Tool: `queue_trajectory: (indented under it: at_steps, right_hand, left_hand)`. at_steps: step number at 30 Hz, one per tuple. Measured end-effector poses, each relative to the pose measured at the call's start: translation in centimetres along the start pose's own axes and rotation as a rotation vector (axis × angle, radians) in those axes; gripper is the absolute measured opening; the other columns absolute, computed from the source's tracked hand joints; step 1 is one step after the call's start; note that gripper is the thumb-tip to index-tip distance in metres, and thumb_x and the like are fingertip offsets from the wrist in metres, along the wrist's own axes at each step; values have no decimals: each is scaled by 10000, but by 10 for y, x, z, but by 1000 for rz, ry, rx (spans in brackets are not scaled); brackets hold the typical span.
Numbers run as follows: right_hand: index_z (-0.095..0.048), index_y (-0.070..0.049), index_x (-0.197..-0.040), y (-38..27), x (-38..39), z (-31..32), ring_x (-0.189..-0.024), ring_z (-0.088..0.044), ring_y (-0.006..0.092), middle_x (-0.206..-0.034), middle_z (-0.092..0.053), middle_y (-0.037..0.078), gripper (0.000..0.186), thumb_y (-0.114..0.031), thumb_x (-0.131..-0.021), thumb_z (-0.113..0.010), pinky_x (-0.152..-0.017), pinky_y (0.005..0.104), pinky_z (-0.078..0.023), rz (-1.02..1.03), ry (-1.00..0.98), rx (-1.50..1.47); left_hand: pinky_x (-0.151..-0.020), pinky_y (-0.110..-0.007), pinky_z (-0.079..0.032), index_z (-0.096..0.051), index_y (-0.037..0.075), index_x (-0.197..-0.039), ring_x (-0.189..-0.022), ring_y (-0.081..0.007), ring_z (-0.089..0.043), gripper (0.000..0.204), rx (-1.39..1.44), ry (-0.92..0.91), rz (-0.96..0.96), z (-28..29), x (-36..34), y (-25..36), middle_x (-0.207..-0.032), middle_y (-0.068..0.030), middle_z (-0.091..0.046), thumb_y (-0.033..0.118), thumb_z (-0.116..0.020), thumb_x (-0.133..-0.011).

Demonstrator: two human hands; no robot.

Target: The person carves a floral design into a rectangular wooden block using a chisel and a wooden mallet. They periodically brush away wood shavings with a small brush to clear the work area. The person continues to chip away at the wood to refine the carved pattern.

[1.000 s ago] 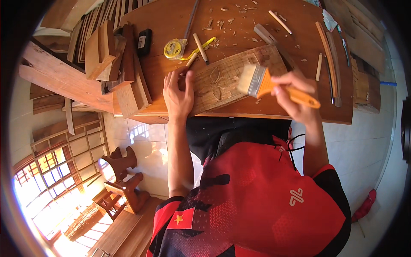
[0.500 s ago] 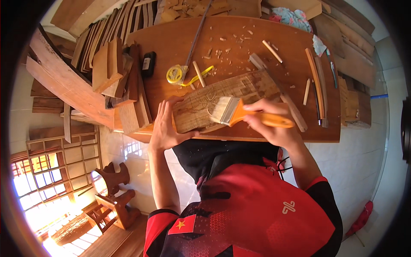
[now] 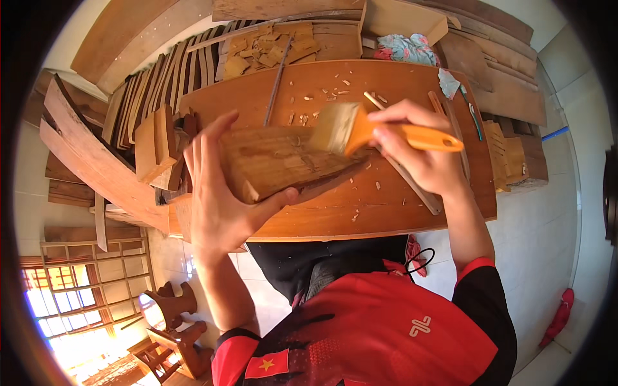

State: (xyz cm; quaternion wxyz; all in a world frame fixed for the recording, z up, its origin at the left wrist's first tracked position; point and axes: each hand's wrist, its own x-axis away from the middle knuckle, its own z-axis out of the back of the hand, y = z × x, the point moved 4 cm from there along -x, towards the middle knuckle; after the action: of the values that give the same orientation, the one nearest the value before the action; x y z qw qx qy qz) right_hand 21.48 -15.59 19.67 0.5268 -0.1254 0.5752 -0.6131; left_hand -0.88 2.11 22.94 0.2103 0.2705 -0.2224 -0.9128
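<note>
My left hand [image 3: 222,215] grips the left end of a rough brown board [image 3: 270,167], thumb along its lower edge, and holds it raised and tilted over the wooden desk [image 3: 335,222]. My right hand [image 3: 421,161] is closed around the orange handle of a wide paintbrush [image 3: 335,125], whose pale bristles are over the board's right part, blurred by motion. Wood shavings [image 3: 302,116] lie scattered on the desk behind the board. A long grey tool [image 3: 415,193] lies right of the board, partly under my right hand. A pale stick [image 3: 373,100] shows behind the brush.
Stacked planks and blocks [image 3: 154,148] crowd the left side. Wood pieces [image 3: 270,45], an open cardboard box [image 3: 402,19] and a patterned cloth [image 3: 405,48] are beyond the desk. Long strips [image 3: 450,109] and a blue-green tool [image 3: 476,122] lie at the right, beside more boards [image 3: 502,90].
My left hand has moved left and lifted and tilted the board, which earlier lay on the desk. The brush has moved up with it. The view now shows more beyond the desk.
</note>
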Motion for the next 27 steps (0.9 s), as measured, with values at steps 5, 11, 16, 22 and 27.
queue_trajectory:
  at_steps: [5,11,16,22,27]
  right_hand:
    - [-729,-1,-1085,27,-2,7,-720,-701,104,-902,-750,74,182,-134,-968,-685,-603,249,-534,-242,-154,-315]
    - [-709,11,-1134,75,-9,19,-714,-704,134,-896,-739,75,226,-172,-1007,-672,-547,248,-509,-245,-227,-161]
    - [-709,3,-1083,86,-8,26,-688,-704,127,-854,-735,76,215,-195,-1012,-664,-477,271,-513,-334,-255,-384]
    - [-707,-35,-1005,78,-19,26,-628,-671,107,-783,-740,64,182,-212,-994,-667,-503,250,-503,-225,-230,-636]
    - [-713,-28,-1073,128,-30,26,-676,-700,139,-818,-751,65,252,-265,-1014,-652,-523,262,-534,-329,-476,-90]
  left_hand:
    - [-1137,-477,-359,-497,95,-1478,-1273,-361,-481,1048,-157,-105,-81,3,-38,36,-1340,-155,-564,312,-961,-564]
    - [-1139,-494,-363,-526,124,-1449,-1321,-361,-442,948,-255,-244,-88,-6,-57,43,-1410,-141,-500,371,-937,-631]
    - [-1146,-505,-344,-519,112,-1463,-1333,-370,-446,947,-256,-246,-44,-18,-65,52,-1392,-164,-489,514,-880,-685]
    - [-1149,-508,-330,-515,98,-1470,-1328,-377,-449,956,-268,-243,-16,-22,-67,60,-1375,-175,-485,551,-856,-700]
    - [-1155,-507,-320,-517,92,-1463,-1344,-375,-432,945,-295,-273,-33,-26,-69,68,-1386,-178,-478,549,-841,-701]
